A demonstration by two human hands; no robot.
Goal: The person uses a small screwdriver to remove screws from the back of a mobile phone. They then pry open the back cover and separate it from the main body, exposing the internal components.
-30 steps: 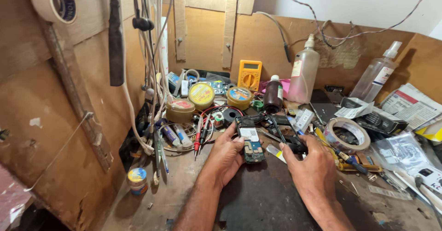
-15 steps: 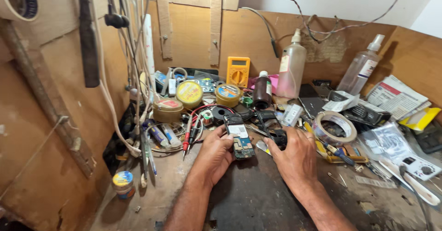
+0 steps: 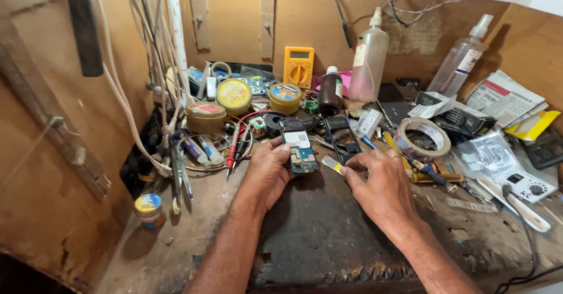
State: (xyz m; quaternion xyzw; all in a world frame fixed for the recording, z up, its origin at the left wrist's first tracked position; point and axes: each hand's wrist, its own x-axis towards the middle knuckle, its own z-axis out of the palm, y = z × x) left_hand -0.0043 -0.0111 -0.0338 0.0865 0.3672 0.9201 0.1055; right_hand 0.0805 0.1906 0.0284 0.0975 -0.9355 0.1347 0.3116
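My left hand holds a small opened phone board, green circuit side up, steady on the dark bench mat. My right hand rests just right of it, fingertips pinching a thin flat tool with a yellow and white tip that points at the board's lower right edge. A black phone frame lies just behind my right fingers.
A yellow multimeter, round tins, a brown bottle, two spray bottles, a tape roll, red probes and hanging cables crowd the back. A small jar stands at left. Papers and a white device lie right.
The view has shifted closer and left. My right hand has let the black phone frame rest on the bench and now holds the thin tool near the board; my left hand keeps the board.
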